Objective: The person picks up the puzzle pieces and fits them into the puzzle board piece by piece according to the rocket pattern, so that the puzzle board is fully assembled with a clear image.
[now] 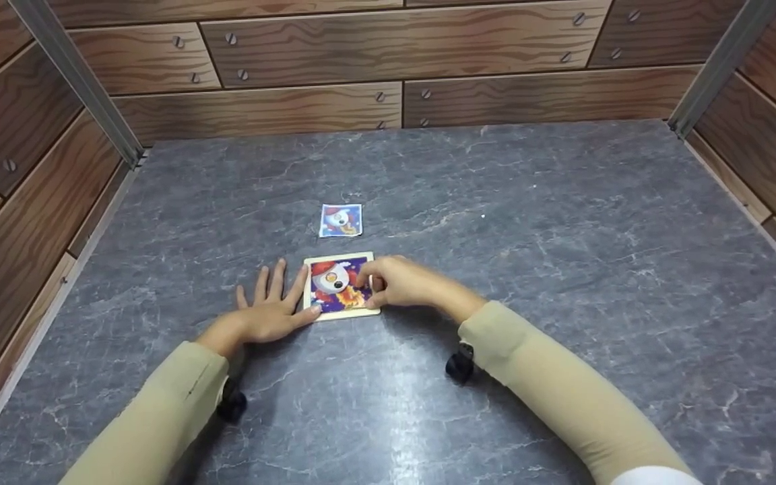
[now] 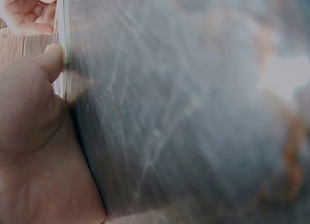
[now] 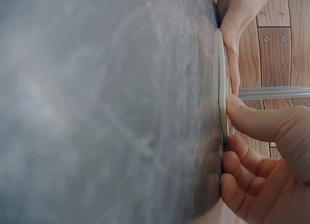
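Note:
A square cartoon jigsaw puzzle [image 1: 337, 286] in a cream frame lies flat on the table, showing a white figure with red parts and orange flames on purple. My left hand [image 1: 270, 313] rests palm down at its left side with fingers spread, thumb and index finger touching the frame. Over the right edge my right hand [image 1: 398, 283] bends its fingers, index fingertip and thumb on the picture. In the right wrist view the thumb [image 3: 256, 120] presses at the board's edge, the other fingers curled beside it. I cannot tell whether a piece is pinched there.
Beyond the puzzle lies a small paper card [image 1: 341, 220] with a similar cartoon. The grey marbled table [image 1: 563, 269] is bounded by wood-patterned walls [image 1: 388, 50] at the back and sides, with metal posts [image 1: 78, 77] at the corners.

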The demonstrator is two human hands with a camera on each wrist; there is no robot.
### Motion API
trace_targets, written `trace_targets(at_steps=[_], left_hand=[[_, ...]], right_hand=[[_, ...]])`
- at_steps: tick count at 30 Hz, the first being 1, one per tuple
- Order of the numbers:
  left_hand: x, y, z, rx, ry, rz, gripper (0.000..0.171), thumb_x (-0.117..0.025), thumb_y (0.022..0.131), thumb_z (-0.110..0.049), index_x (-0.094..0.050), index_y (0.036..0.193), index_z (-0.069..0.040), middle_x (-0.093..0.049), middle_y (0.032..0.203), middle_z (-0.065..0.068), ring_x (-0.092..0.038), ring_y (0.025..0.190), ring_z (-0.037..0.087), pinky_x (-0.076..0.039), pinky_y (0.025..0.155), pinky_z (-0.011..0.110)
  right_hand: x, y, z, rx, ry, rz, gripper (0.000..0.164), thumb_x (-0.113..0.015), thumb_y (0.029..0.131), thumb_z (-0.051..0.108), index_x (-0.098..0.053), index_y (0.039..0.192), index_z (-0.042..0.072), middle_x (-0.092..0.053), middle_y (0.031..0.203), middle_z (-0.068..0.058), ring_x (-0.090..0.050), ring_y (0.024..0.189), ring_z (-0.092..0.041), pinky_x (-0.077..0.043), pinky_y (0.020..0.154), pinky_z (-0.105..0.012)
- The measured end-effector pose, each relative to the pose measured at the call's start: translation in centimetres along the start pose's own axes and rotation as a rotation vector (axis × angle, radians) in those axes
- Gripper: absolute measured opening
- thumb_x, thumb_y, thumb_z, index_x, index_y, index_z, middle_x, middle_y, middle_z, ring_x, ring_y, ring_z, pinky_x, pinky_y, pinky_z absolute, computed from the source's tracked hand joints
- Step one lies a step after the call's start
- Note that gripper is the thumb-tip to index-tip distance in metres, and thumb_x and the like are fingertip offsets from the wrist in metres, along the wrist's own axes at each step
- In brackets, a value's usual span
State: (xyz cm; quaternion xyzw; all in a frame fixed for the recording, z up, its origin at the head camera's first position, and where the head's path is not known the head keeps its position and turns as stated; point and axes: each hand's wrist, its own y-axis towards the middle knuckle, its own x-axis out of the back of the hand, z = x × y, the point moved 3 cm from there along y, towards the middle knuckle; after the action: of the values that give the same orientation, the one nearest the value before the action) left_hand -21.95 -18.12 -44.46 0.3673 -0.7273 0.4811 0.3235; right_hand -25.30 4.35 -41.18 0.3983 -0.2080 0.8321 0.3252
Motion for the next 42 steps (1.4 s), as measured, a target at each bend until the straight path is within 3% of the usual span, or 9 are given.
trace_targets(at_steps=[5,14,28,36,42], left_hand=[[-0.3,0.5,0.4,0.005,0.011,-0.003,0.096,-0.022,0.078,-0.082,0.016,0.147,-0.027,0.032,0.148,0.009,0.032,0.131,0.033,0.019,0.093,0.067],[-0.4,0.6,0.6,0.003,0.005,0.015,0.094,-0.023,0.08,-0.081,0.016,0.147,-0.027,0.032,0.148,0.01,0.032,0.131,0.033,0.017,0.093,0.067],[-0.1,0.0,-0.3,-0.015,-0.006,-0.001,0.094,-0.023,0.08,-0.08,0.015,0.148,-0.027,0.029,0.149,0.012,0.03,0.132,0.035,0.02,0.092,0.067],[0.3,-0.5,-0.4,-0.038,-0.027,-0.017,0.091,-0.027,0.083,-0.076,0.013,0.148,-0.027,0.028,0.149,0.013,0.029,0.132,0.035,0.02,0.093,0.066],[0.7,-1.2,-0.5,-0.078,-0.023,-0.046,0.087,-0.032,0.088,-0.069,0.007,0.15,-0.021,0.024,0.149,0.018,0.025,0.133,0.04,0.018,0.092,0.068]], right_hand=[[-0.1,0.1,0.0,0.02,0.009,0.015,0.023,-0.076,0.076,0.01,-0.069,0.098,0.005,-0.058,0.071,-0.001,-0.048,0.063,-0.009,-0.041,0.063,-0.026],[-0.3,0.0,0.1,0.004,-0.026,-0.011,0.037,-0.077,0.075,0.012,-0.066,0.11,0.006,-0.058,0.074,-0.001,-0.05,0.067,-0.011,-0.043,0.065,-0.028],[-0.5,-0.4,0.3,0.027,-0.097,0.039,0.023,-0.072,0.08,0.011,-0.072,0.103,0.007,-0.06,0.081,-0.003,-0.055,0.073,-0.014,-0.045,0.071,-0.03],[0.0,-1.9,0.2,0.128,-0.073,0.059,0.021,-0.071,0.081,0.009,-0.074,0.101,0.012,-0.061,0.09,-0.003,-0.055,0.079,-0.012,-0.045,0.073,-0.025],[1.1,-4.0,-1.1,0.089,-0.009,0.038,0.024,-0.067,0.085,0.011,-0.07,0.109,0.009,-0.063,0.089,-0.002,-0.057,0.077,-0.01,-0.048,0.076,-0.028]])
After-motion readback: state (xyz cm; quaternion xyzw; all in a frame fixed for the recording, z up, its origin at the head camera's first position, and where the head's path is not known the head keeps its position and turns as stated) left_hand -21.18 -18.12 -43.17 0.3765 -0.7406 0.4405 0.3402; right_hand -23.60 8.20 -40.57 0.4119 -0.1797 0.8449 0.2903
